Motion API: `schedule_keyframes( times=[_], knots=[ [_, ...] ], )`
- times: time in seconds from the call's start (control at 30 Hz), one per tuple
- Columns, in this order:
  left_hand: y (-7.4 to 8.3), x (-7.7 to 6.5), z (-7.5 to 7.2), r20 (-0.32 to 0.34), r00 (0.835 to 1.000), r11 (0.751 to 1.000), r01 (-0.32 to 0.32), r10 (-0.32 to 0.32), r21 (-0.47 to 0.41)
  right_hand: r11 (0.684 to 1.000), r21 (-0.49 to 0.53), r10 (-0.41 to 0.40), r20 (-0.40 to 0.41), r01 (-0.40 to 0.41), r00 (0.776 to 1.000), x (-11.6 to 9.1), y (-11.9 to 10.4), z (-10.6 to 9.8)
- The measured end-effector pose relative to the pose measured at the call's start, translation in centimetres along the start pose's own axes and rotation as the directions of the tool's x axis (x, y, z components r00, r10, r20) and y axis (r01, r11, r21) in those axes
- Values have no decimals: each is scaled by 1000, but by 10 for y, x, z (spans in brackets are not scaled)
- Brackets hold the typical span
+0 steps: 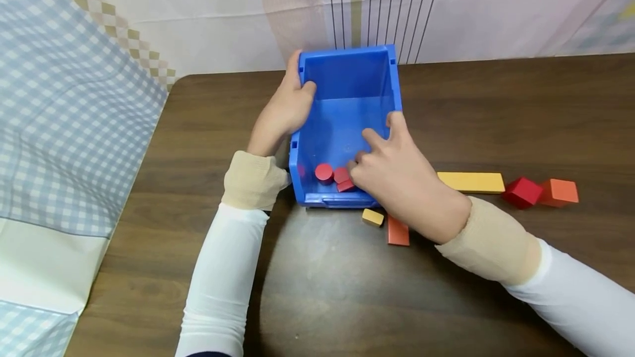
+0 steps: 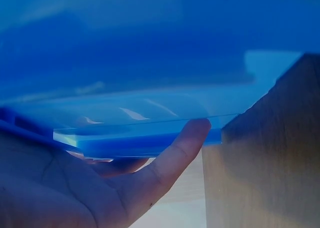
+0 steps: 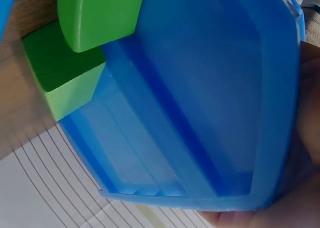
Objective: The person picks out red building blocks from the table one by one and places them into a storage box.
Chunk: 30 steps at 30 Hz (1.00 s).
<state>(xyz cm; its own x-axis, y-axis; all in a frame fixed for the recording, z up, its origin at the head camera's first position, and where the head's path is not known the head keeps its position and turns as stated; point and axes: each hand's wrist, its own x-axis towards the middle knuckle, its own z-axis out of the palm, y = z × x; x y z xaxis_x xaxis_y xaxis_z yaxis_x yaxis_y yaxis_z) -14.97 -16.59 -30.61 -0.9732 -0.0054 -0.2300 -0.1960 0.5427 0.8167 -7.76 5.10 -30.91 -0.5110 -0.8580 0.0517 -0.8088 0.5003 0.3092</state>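
In the head view, a blue plastic bin (image 1: 342, 48) shows its inside, with the low front lip towards me. My left hand (image 1: 285, 106) grips its left rim, thumb over the inner side. The left wrist view shows a finger of the left hand (image 2: 150, 183) against the blue plastic. My right hand (image 1: 392, 169) reaches over the right wall with bent fingers, some inside and one at the rim. By its fingertips lie small red blocks (image 1: 342, 175), partly covered; I cannot tell whether it pinches one. A red cylinder (image 1: 324, 173) lies left of them.
In front of the bin are a small yellow block (image 1: 373, 217) and an orange block (image 1: 398, 231). Further right lie a long yellow block (image 1: 473, 182), a red cube (image 1: 523, 193) and an orange cube (image 1: 559, 192). Green blocks (image 3: 70, 73) overlap the bin in the right wrist view.
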Motion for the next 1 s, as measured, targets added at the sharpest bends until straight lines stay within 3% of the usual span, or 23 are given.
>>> schedule_keyframes(
  times=[0.1,0.23,0.5,0.67,1.0],
  knots=[
    [0,1,-1,-7,1000,1000,-9,9,1,1000,-9,-15,16,15,1000,4,0,-1],
    [-1,1,-2,-15,1000,1000,-11,11,-5,999,18,-33,99,31,995,10,0,-4],
    [-2,3,4,-11,1000,1000,-23,23,-14,994,110,-49,252,22,966,17,1,-6],
    [-3,3,7,1,999,999,-36,36,-27,988,145,-84,240,49,967,19,1,-5],
    [-3,4,5,-10,999,999,-39,39,-28,979,159,-150,115,131,982,22,6,-6]
  ],
)
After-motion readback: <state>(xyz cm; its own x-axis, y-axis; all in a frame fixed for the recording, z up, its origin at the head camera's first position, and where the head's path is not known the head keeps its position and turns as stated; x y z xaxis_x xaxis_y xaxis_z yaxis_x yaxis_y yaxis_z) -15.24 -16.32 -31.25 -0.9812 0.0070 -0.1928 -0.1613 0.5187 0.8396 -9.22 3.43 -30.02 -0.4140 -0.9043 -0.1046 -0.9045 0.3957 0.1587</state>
